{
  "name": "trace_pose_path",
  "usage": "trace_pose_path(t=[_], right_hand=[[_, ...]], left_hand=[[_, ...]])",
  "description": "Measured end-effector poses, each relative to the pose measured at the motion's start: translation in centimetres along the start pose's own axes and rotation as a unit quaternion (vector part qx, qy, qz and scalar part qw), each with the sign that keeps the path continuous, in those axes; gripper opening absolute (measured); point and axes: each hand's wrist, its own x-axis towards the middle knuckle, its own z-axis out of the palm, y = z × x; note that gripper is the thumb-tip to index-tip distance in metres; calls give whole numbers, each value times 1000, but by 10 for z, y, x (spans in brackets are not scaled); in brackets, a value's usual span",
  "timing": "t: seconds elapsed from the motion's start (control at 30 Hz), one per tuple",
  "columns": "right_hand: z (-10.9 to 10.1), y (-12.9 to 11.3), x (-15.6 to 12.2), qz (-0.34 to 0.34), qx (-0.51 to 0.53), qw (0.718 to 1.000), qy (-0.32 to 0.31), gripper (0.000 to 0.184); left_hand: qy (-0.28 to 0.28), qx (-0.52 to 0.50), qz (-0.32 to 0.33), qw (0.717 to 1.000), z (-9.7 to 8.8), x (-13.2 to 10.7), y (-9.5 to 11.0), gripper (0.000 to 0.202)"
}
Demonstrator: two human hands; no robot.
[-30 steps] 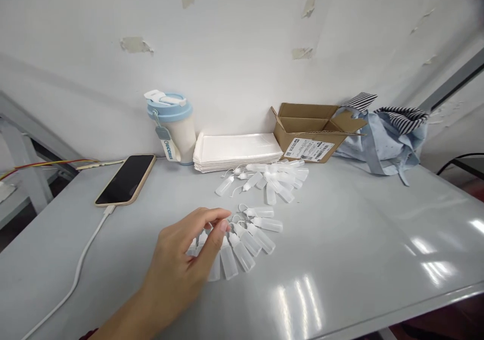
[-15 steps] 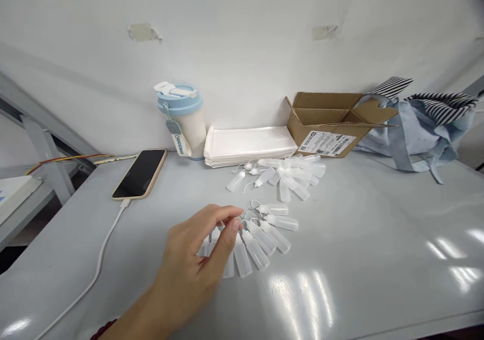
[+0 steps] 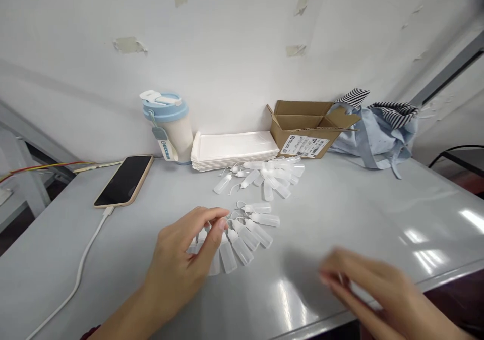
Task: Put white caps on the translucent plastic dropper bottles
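My left hand (image 3: 177, 257) rests over a fan of small translucent squeeze bottles (image 3: 241, 247) with white caps and thin curved tips. Its thumb and forefinger come together in a pinch at the capped ends, where the tips converge. Whatever lies between those fingertips is hidden, and the hand also covers several bottles on the left of the fan. Over the table's front right, my right hand (image 3: 372, 284) is smeared by motion, apart from the bottles; its grip is not clear. Behind the fan lies a second pile of similar bottles (image 3: 268, 191).
Along the wall stand a blue-lidded cup (image 3: 181, 133), a stack of white paper packets (image 3: 234, 146), an open cardboard box (image 3: 302, 140) and a light blue cloth bag (image 3: 372, 138). A phone (image 3: 123, 181) with a white cable (image 3: 81, 259) lies on the grey table (image 3: 340, 204) at left.
My right hand has come into view at the lower right. The view has shifted slightly to the right. My left hand keeps its place at the fanned bottles.
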Motion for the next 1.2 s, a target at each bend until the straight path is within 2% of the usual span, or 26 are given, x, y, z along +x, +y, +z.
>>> trace_pose_path(t=[0.03,0.1,0.2,0.4,0.57,0.63,0.73,0.9,1.03,1.2], right_hand=[[-1,2,22,5,0,1000,-27,17],[1,7,61,-26,-38,999,-1,17],[11,12,94,-42,-72,995,-51,19],[30,13,102,-38,-137,980,-142,16],[26,9,107,-28,-147,970,-192,8],[22,7,113,-24,-127,975,-179,7],[19,7,124,-45,-53,991,-110,12],[39,11,127,-109,88,990,28,19],[54,17,113,-138,91,986,31,19],[51,18,104,-166,86,982,16,22]], left_hand=[[4,5,0,1000,0,0,0,14],[13,9,-6,1000,-1,1,0,14],[21,8,-5,1000,-2,2,-3,14],[24,3,22,999,-2,3,-9,16],[20,-4,35,999,0,2,-10,16],[12,-1,31,999,1,2,-10,16],[4,2,22,1000,3,3,-13,15],[-12,15,-15,1000,8,6,-18,20],[-58,2,-39,998,10,7,-19,22],[-92,-20,-42,995,11,5,-15,16]])
